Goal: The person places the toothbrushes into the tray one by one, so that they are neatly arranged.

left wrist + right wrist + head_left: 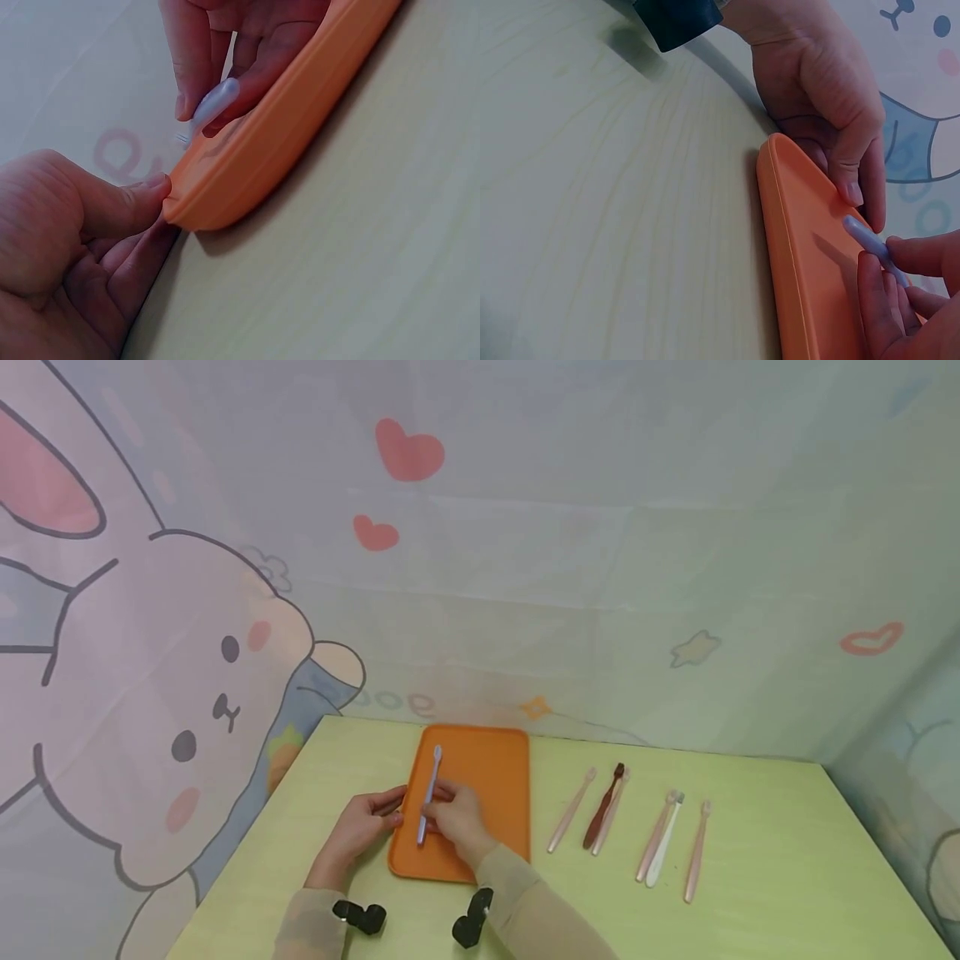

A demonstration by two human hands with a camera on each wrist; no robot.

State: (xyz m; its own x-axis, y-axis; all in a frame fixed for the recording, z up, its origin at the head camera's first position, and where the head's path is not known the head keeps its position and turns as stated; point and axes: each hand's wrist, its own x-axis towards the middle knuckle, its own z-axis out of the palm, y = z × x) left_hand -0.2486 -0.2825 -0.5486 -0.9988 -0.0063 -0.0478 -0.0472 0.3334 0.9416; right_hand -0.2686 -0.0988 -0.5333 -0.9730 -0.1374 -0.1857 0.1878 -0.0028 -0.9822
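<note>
A lilac toothbrush [430,797] is pinched between the thumb and fingers of my right hand [459,817], low over the left part of an orange tray [491,768]. Its head points toward the back of the table. In the right wrist view, the handle end [859,231] sticks out past the fingertips, with a shadow on the tray below. My left hand [358,831] holds the tray's left edge. The left wrist view shows that thumb [146,199] on the rim and the other fingers below it, partly hidden.
Right of the tray, several pink toothbrushes [572,810] lie on the pale yellow table [780,843]. Among them are a brown toothbrush [604,807] and a white toothbrush [664,843], each close beside a pink one. A printed cloth [570,568] hangs behind the table.
</note>
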